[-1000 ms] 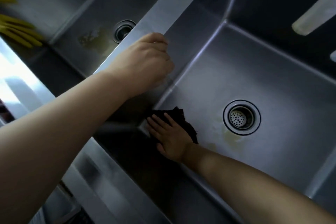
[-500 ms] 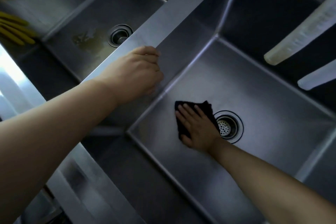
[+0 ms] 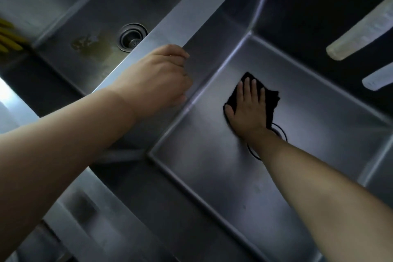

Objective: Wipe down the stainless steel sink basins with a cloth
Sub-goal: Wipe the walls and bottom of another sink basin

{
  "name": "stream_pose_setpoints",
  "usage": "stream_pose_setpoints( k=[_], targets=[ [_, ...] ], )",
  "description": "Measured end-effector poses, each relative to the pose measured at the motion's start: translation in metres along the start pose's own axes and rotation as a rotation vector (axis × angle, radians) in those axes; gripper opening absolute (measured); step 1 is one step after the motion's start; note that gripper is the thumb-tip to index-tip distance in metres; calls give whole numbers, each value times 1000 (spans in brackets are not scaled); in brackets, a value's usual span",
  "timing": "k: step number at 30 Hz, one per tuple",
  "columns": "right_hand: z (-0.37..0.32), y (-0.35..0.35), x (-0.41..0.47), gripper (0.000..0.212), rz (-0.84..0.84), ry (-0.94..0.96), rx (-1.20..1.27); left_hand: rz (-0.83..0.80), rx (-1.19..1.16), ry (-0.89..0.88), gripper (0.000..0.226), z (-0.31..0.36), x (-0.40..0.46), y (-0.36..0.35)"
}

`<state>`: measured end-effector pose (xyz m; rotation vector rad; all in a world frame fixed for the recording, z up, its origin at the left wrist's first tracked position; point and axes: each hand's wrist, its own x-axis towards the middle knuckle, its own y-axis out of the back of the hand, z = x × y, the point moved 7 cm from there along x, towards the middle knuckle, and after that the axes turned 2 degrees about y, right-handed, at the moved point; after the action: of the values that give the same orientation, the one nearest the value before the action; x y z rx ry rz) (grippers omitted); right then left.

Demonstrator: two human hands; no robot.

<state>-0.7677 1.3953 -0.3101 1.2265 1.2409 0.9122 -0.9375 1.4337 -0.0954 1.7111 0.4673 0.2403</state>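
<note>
A dark cloth (image 3: 271, 102) lies flat on the floor of the right sink basin (image 3: 212, 176). My right hand (image 3: 247, 110) presses on it with straight, spread fingers, just left of the drain (image 3: 280, 132), which my wrist partly hides. My left hand (image 3: 157, 78) grips the steel divider (image 3: 191, 13) between the two basins, its fingers curled over the edge. The left basin (image 3: 70, 17) has a brownish stain (image 3: 89, 44) beside its drain (image 3: 133, 37).
Two pale, translucent tube-like objects (image 3: 361, 34) reach into view at the upper right above the right basin. Yellow rubber-glove fingers (image 3: 8, 40) lie at the far left. The sink's front rim (image 3: 70, 219) runs along the lower left.
My right hand slid the cloth from the near-left corner of the right basin across its floor to a spot beside the drain. My left hand stayed on the divider.
</note>
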Motion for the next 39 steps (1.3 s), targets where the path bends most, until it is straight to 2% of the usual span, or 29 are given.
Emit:
stream_pose_setpoints(
  k=[7,12,14,16,20,23,25,28,30,33,36,39],
  targets=[
    [-69,-29,-143,83,-96,401,23,-14,40,-9,18,4,-2,2],
    [-27,-45,-220,89,-199,539,-35,30,20,14,19,6,-8,6],
    [6,-39,-231,88,-221,521,-50,28,8,35,20,9,-8,6],
    [42,-30,-230,87,-218,425,-61,9,-17,66,23,22,-7,4],
    [100,-12,-211,84,-167,54,-63,-66,-136,56,30,65,-3,-10],
    [108,-14,-205,82,-117,-180,-65,-115,-288,144,30,74,-2,-29],
    [100,-20,-205,82,-84,-256,-51,-196,-409,224,29,73,-3,-44],
    [71,-26,-206,82,-70,-209,-28,-220,-472,240,28,72,1,-52],
    [42,-32,-206,82,-89,-94,-39,-180,-495,245,28,68,4,-52],
    [-2,-40,-196,84,-121,83,-53,-224,-552,254,29,66,5,-59],
    [-33,-46,-164,86,-130,209,-35,-273,-579,268,31,66,6,-66],
    [-40,-39,-112,86,-113,227,-31,-299,-567,281,28,65,7,-71]
  ],
)
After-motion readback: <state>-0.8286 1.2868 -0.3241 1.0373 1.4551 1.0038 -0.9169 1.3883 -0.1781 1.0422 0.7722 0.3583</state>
